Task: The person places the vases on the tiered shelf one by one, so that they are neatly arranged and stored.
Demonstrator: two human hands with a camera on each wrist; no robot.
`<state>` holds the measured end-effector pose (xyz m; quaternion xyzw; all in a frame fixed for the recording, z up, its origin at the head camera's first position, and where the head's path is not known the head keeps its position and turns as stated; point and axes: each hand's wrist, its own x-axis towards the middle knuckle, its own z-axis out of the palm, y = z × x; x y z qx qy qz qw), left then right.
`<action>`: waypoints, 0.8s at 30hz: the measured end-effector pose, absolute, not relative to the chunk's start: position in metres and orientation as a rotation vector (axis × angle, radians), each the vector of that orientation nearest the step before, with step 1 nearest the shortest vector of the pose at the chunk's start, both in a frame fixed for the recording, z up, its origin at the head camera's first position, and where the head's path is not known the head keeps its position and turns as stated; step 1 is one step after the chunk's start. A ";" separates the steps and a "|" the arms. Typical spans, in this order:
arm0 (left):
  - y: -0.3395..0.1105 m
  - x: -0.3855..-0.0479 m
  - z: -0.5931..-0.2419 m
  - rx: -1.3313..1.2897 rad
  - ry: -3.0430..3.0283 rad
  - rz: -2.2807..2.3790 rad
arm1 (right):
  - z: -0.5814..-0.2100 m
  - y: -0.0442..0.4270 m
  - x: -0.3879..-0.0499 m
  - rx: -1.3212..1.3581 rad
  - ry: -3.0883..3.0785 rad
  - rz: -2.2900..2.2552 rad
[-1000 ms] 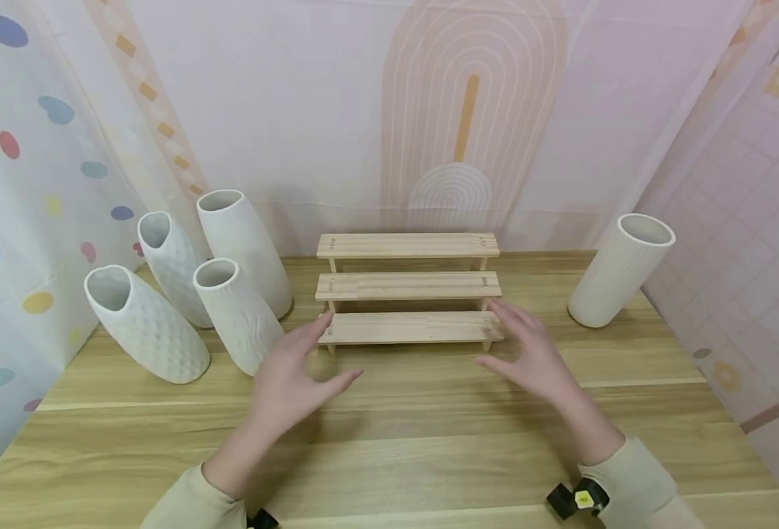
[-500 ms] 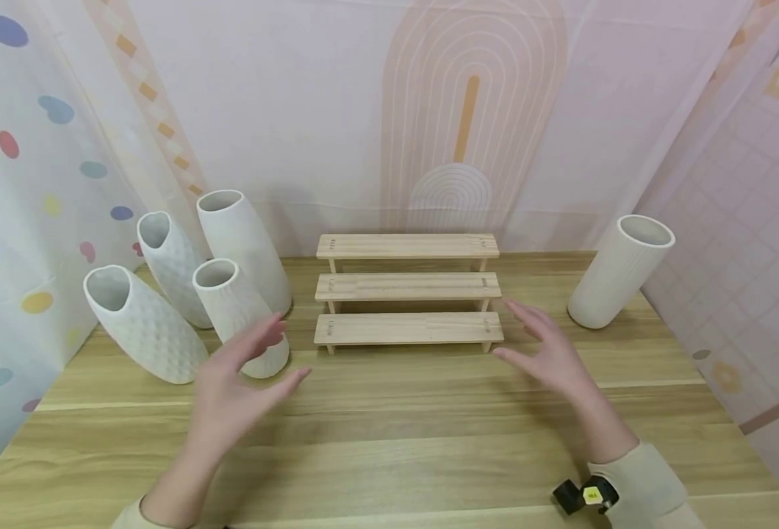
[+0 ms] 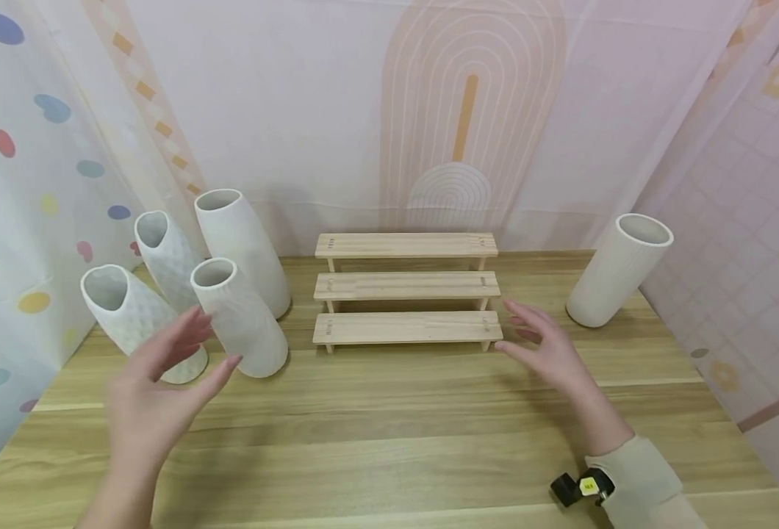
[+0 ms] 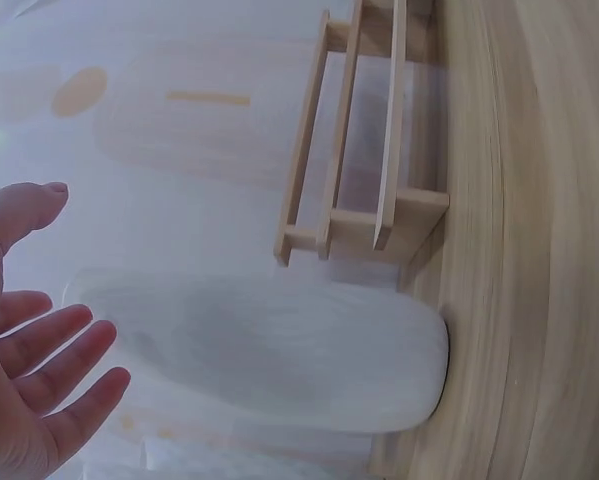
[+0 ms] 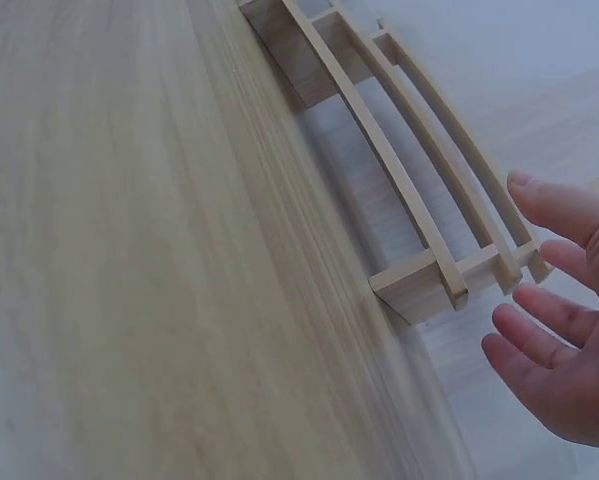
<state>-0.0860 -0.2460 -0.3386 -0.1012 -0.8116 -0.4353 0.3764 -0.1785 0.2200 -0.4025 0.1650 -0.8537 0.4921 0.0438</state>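
Note:
My left hand (image 3: 158, 393) hovers in front of the white vases at the left, fingers spread and holding nothing. Closest to it are a wavy-textured vase (image 3: 247, 323) and a dimpled vase (image 3: 134, 312), the latter partly hidden by the fingers. In the left wrist view a white vase (image 4: 299, 350) stands just past the open palm. My right hand (image 3: 548, 349), also holding nothing, is beside the right end of a three-tier wooden display stand (image 3: 406, 328). Its fingers are loosely bent, and the right wrist view shows the stand (image 5: 379, 150) apart from the palm.
Behind the left vases stand a tall smooth vase (image 3: 244, 250) and another textured vase (image 3: 167, 257). A ribbed cylindrical vase (image 3: 617, 272) is at the far right of the wooden table (image 3: 389, 470). Patterned curtains (image 3: 284, 95) enclose the back and sides.
My left hand has moved left, away from the stand and over to the vases. My right hand has shifted slightly right, off the stand's end. Stand and vases stay put.

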 end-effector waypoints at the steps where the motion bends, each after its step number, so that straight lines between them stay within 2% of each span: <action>1: -0.248 -0.086 -0.339 -0.250 -2.065 -1.120 | -0.402 0.220 -0.179 0.494 -2.610 1.530; 13: -0.265 -0.102 -0.339 -0.129 -2.123 -1.080 | -0.408 0.221 -0.190 0.402 -2.692 1.579; 24: -0.270 -0.122 -0.344 -0.147 -2.173 -1.230 | -0.417 0.218 -0.200 0.512 -2.660 1.586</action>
